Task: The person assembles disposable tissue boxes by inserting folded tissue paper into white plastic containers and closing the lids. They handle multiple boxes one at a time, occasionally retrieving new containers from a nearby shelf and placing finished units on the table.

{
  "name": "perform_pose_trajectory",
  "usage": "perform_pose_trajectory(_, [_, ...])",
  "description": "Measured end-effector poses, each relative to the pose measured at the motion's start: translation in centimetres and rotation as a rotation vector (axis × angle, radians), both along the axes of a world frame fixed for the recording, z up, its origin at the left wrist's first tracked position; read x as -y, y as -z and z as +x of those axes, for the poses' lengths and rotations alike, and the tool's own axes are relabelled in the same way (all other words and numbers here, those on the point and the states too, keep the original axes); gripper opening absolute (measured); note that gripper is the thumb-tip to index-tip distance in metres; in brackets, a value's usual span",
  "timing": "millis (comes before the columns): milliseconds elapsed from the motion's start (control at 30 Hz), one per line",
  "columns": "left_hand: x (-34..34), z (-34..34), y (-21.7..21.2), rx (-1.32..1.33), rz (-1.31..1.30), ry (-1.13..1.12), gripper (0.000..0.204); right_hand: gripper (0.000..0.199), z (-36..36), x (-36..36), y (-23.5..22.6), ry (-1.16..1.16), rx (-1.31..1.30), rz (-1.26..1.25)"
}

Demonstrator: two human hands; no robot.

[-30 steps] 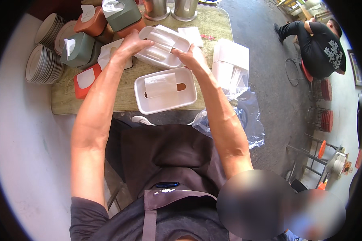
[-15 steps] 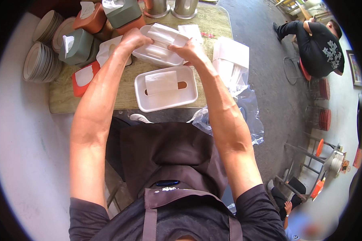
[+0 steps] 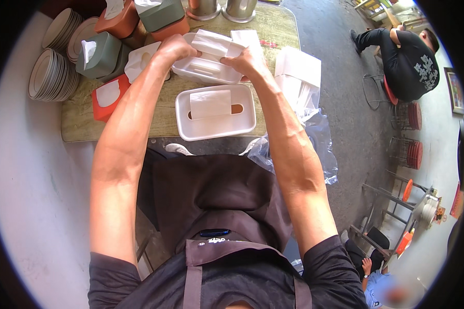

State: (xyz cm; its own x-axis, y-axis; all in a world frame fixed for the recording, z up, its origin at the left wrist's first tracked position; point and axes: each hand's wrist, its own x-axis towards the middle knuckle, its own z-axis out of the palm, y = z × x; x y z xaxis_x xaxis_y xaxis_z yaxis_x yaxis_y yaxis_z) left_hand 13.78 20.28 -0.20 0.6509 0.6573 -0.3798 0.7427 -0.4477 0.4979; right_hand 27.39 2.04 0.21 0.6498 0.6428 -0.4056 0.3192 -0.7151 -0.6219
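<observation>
My left hand (image 3: 176,50) and my right hand (image 3: 247,61) hold a white plastic tissue-box lid (image 3: 207,71) tilted up over the wooden table (image 3: 82,113). A folded white tissue (image 3: 211,44) sticks out of the lid's top between my fingers. In front of it lies a white tissue box (image 3: 214,112) flat on the table, with a tissue showing through its oval slot.
Green and orange tissue boxes (image 3: 100,53) and stacks of plates (image 3: 51,74) crowd the table's left. A pack of white tissues (image 3: 296,72) in clear plastic hangs at the right edge. A person in black (image 3: 404,56) sits on a stool at far right. Stacked red stools (image 3: 412,152) stand nearby.
My hands lifted the white lid farther from me and tipped it upright; a tissue now pokes out of its top. The white box on the table stayed put.
</observation>
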Motion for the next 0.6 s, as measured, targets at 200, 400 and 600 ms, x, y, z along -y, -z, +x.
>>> perform_pose_trajectory(200, [0.4, 0.3, -1.2, -0.065, -0.029, -0.009, 0.056, 0.053, 0.2, 0.1, 0.2, 0.000, -0.007, 0.000])
perform_pose_trajectory(400, [1.0, 0.7, -2.4, -0.112, -0.047, -0.031, 0.057, 0.053, 0.3, 0.2, 0.0, 0.011, -0.026, 0.017])
perform_pose_trajectory(600, [1.4, 0.8, -3.0, -0.143, -0.052, -0.049, 0.055, 0.053, 0.2, 0.2, -0.6, -0.011, -0.041, 0.051])
